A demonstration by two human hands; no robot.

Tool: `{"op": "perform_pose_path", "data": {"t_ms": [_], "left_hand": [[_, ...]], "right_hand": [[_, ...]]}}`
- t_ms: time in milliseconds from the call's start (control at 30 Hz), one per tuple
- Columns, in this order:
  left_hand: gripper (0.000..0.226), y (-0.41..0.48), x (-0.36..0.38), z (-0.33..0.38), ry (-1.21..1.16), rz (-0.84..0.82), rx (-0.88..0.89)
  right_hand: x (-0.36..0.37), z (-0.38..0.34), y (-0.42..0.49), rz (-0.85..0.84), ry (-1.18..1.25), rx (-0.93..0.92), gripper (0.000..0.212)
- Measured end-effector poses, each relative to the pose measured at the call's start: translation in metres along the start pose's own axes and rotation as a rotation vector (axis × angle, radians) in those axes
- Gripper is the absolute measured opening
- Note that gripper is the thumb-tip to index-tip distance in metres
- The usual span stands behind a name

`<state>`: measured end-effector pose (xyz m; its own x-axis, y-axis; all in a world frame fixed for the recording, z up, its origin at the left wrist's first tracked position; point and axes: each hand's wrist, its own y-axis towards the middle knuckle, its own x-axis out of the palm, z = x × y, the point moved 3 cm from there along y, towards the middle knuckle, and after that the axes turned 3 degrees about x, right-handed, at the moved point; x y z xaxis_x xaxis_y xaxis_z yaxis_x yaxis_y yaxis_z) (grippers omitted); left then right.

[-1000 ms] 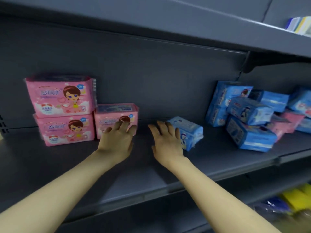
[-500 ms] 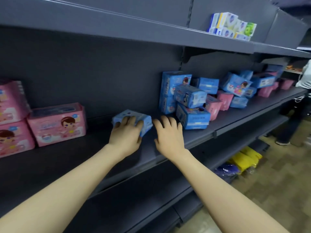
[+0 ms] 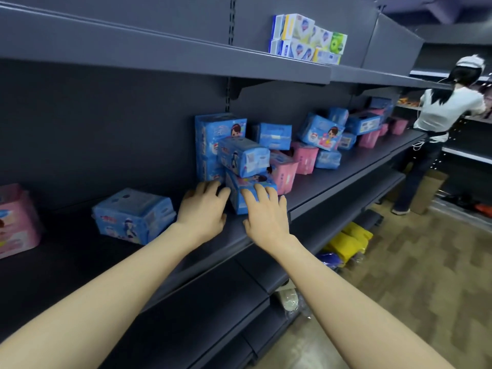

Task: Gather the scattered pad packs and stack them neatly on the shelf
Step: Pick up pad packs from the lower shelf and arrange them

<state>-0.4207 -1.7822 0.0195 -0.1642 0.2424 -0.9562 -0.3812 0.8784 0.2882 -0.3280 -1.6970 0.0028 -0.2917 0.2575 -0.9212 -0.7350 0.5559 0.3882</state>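
Both arms stretch forward, left hand (image 3: 202,206) and right hand (image 3: 263,213) loose and holding nothing. At their 12 o'clock is a blue plastic pad pack (image 3: 249,186) on the dark grey metal shelf (image 3: 332,182), its front covered by the right fingers. The pink pack (image 3: 16,219) at 9 o'clock is cut off.

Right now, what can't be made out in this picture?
Head view:
- Lowest blue pack: front partly covered by the right grip.
- Pink pack: cut off by the left edge.
- Top-shelf boxes: print too small to read.
- Far packs: blurred.
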Motion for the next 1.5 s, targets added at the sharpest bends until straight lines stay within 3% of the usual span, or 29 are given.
{"op": "perform_pose_path", "data": {"t_ms": [700, 1100, 1500], "left_hand": [[0.043, 0.145, 0.037, 0.097, -0.012, -0.008, 0.068], [0.056, 0.186, 0.057, 0.117, -0.006, -0.046, -0.016], [0.051, 0.205, 0.064, 0.108, 0.009, -0.009, -0.027]], "right_hand": [[0.032, 0.14, 0.087, -0.053, 0.031, 0.038, 0.059], [0.057, 0.171, 0.119, -0.075, 0.129, 0.008, 0.062], [0.072, 0.172, 0.143, -0.065, 0.225, 0.011, 0.062]]}}
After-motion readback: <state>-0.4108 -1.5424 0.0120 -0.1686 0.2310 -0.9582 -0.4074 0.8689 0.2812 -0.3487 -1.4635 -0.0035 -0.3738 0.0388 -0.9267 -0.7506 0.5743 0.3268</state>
